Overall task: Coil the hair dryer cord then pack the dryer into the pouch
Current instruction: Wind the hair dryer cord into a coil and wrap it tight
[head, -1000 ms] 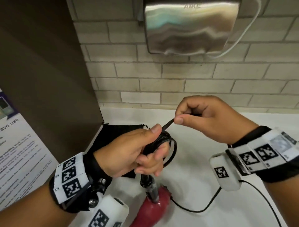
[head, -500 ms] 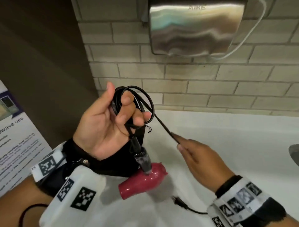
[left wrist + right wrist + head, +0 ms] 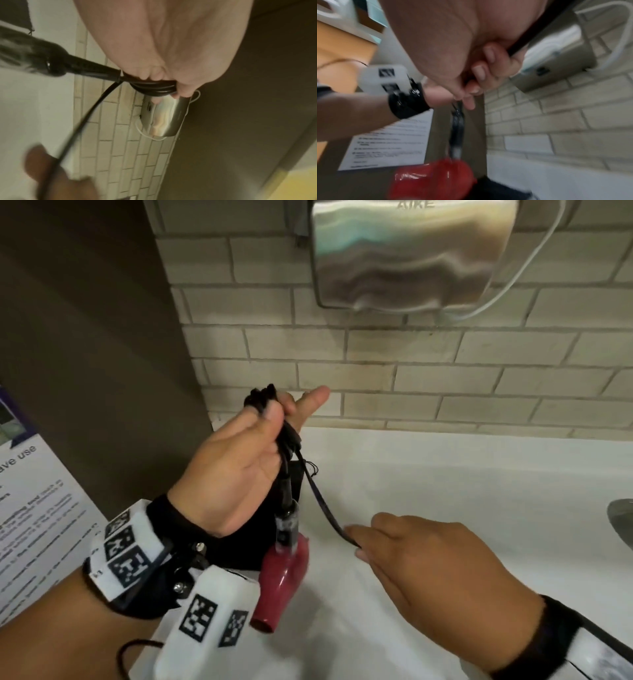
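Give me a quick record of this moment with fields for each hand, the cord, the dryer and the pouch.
left hand: grips coiled loops of the black power cord
right hand: pinches the cord's loose stretch
cord: partly coiled, remainder runs between the hands
small red hair dryer: hangs from the coil, nozzle down
black fabric pouch: on the white counter, behind the dryer

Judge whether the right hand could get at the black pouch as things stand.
Probably not: the right hand grips the cord, and the left hand and dangling dryer cover the pouch.
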A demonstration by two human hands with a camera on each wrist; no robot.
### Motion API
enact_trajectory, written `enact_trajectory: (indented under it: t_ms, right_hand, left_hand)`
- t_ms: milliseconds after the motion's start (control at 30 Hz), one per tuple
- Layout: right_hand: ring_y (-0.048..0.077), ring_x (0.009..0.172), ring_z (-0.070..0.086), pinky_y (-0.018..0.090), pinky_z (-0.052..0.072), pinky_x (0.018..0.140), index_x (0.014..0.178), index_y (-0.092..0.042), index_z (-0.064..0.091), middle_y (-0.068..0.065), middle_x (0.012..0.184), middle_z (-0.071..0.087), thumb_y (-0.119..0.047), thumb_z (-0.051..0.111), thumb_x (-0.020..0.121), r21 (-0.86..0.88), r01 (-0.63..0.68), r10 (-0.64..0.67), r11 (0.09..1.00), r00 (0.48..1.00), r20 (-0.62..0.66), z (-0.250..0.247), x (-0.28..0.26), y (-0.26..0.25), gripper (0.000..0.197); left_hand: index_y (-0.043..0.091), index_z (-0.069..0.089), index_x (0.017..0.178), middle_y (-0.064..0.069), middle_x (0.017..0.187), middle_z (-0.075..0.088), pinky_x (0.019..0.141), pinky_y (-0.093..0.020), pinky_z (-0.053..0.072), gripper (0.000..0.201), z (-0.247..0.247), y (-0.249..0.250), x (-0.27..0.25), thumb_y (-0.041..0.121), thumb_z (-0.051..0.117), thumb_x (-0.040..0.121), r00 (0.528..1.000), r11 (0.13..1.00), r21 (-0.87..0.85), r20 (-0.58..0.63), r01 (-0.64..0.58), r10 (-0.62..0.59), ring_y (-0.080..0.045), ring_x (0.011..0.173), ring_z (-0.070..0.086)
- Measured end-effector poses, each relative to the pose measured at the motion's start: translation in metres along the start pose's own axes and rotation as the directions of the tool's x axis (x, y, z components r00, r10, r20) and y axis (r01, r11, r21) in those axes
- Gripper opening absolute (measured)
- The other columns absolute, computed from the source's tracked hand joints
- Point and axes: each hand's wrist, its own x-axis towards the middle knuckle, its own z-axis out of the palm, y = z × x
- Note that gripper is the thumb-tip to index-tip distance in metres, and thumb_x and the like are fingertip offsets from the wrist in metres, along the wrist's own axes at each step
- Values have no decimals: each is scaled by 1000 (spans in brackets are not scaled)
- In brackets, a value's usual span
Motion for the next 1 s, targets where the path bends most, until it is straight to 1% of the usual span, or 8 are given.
enact_trajectory:
  t_ms: [100,200,300,567,667,767,900,1000]
  right_hand:
    - [18,57,59,26,28,41,95,-26,70,-8,75,57,-33,45,95,12,94,-93,995,994,-64,-35,16,2,26]
    - [18,63,62,25,34,44,95,-26,71,-8,78,61,-38,45,96,62,115,-108,991,988,-111,-68,37,16,29]
    - [11,62,55,27,40,47,93,-30,69,-13,78,55,-44,43,97,132,112,-95,985,987,-130,-80,57,30,30]
    - [10,76,60,41,53,70,84,-30,68,-10,85,59,-56,58,85,521,29,31,853,994,-107,-54,89,54,28]
    - [14,73,60,35,51,71,83,-21,66,-3,79,64,-40,64,91,678,-18,105,735,991,-88,-36,93,62,21]
    - [11,70,54,30,47,70,91,-24,68,-6,79,65,-30,57,99,771,-98,189,629,982,-29,-12,90,70,15]
    - [4,65,46,12,41,64,110,-35,70,-25,74,64,-25,47,104,856,-167,251,489,967,45,11,77,70,25]
    - [-2,62,46,6,39,60,121,-28,67,-17,67,51,-35,43,99,932,-165,236,323,968,90,16,71,61,33]
  left_hand:
    - [30,58,106,1,144,62,124,-41,18,20,4,-15,-4,31,39,102,994,934,349,55,72,-97,-5,145,38]
    - [4,56,118,-3,122,71,117,-47,35,44,8,-29,-10,42,44,98,970,851,506,103,141,-222,-15,126,58]
    - [-15,47,125,-29,114,69,116,-58,32,71,13,-27,-14,51,35,101,936,877,426,159,221,-313,-33,124,61]
    - [-22,57,115,1,102,79,125,-54,14,62,14,-9,-15,37,41,103,797,925,260,476,276,-372,-25,136,53]
    - [-40,31,123,2,77,74,121,-51,25,73,18,-8,-17,29,41,103,824,943,120,460,312,-331,-21,99,72]
    - [-27,40,131,3,52,45,99,-43,45,60,21,-8,-19,26,46,103,891,947,-92,378,307,-253,-16,58,61]
    - [-5,58,113,1,52,31,83,-40,47,28,15,-1,-18,20,49,103,938,900,-338,298,276,-176,-13,51,53]
    - [2,55,102,2,53,29,84,-40,46,17,11,2,-16,18,49,103,943,882,-379,279,279,-179,-16,49,41]
